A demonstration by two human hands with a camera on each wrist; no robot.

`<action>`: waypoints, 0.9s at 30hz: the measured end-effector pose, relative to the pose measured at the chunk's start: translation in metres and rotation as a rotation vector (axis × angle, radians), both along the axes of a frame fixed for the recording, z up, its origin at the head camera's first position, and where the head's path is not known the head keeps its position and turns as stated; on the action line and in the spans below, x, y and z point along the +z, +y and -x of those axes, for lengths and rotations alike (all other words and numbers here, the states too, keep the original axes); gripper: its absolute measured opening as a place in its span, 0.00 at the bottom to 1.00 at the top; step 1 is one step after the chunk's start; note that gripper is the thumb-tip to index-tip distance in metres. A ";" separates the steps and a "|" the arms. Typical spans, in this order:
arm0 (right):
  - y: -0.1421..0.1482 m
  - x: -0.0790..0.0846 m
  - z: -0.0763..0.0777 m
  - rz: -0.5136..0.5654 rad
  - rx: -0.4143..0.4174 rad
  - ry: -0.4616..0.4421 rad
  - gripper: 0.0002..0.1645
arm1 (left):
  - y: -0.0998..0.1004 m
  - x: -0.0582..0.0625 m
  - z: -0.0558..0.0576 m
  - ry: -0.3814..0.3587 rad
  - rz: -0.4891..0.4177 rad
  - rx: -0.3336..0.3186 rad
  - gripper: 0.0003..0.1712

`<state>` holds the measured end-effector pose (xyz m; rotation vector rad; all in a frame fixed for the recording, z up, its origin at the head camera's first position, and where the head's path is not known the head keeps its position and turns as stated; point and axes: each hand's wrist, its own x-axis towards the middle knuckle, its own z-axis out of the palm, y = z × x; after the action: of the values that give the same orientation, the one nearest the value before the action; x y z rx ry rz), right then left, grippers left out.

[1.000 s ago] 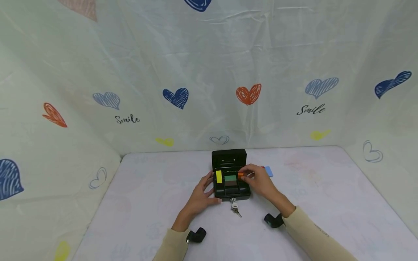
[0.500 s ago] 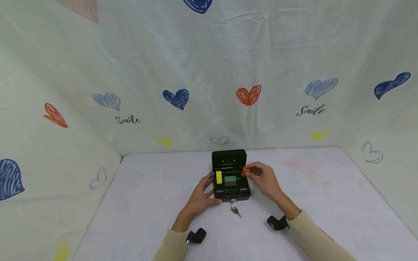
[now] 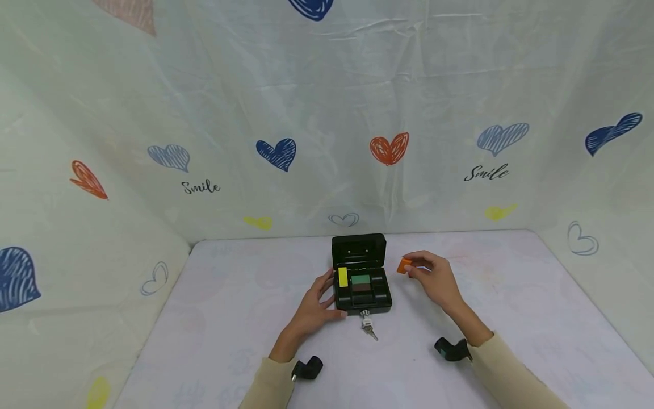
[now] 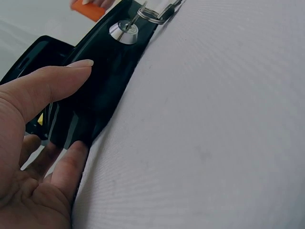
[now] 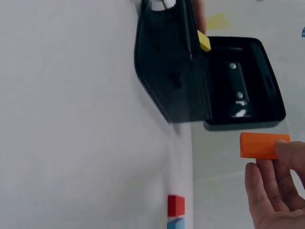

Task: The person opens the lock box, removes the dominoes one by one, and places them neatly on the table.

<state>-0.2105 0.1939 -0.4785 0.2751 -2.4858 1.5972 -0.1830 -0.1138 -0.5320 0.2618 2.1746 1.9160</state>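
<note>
A small black cash box [image 3: 352, 310] stands with its lid [image 3: 359, 250] raised at the back. My left hand [image 3: 313, 309] holds its near left corner, thumb over the front and fingers along the side. Inside are a yellow block [image 3: 343, 277], a green block [image 3: 360, 279] and a brown one [image 3: 361, 287]. To the right of the box, my right hand [image 3: 438, 281] pinches an orange block [image 5: 261, 145] between thumb and fingers, raised over the table. Keys on a ring [image 3: 367, 325] hang from the silver lock [image 4: 125, 32] at the front.
In the right wrist view, a red block [image 5: 176, 205] and a light blue block [image 5: 176, 223] lie on the white table, right of the box; the right hand hides them in the head view. A white sheet printed with hearts [image 3: 276, 154] rises behind the table.
My right hand has lifted the orange block from the box's right side and moved it rightward, off the box. The left hand has stayed at the corner.
</note>
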 end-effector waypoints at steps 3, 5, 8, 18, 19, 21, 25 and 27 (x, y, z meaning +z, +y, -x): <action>0.009 0.000 -0.001 -0.006 -0.015 -0.014 0.15 | 0.000 0.000 0.000 0.010 0.011 -0.004 0.64; 0.015 0.000 -0.001 -0.019 -0.026 -0.014 0.15 | 0.000 0.001 0.000 0.014 0.018 -0.005 0.64; 0.023 -0.001 -0.002 -0.057 -0.036 -0.008 0.15 | 0.000 0.001 0.000 0.019 0.024 -0.002 0.64; 0.046 -0.008 -0.004 -0.119 -0.076 -0.030 0.15 | 0.000 0.001 0.000 0.011 0.013 -0.002 0.64; 0.048 -0.008 -0.004 -0.116 -0.077 -0.033 0.15 | 0.000 0.001 0.000 0.012 0.010 -0.003 0.64; 0.051 -0.008 -0.004 -0.113 -0.076 -0.035 0.15 | -0.001 0.002 0.000 0.010 0.002 -0.004 0.64; 0.057 -0.009 -0.003 -0.131 -0.085 -0.040 0.16 | -0.001 0.001 0.000 0.003 -0.012 -0.003 0.64; 0.060 -0.010 -0.002 -0.136 -0.090 -0.043 0.16 | -0.001 0.000 0.001 0.006 -0.012 -0.002 0.64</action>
<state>-0.2083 0.2538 -0.4885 0.1459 -2.6046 1.4170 -0.1838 -0.1144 -0.5322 0.2722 2.1657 1.9304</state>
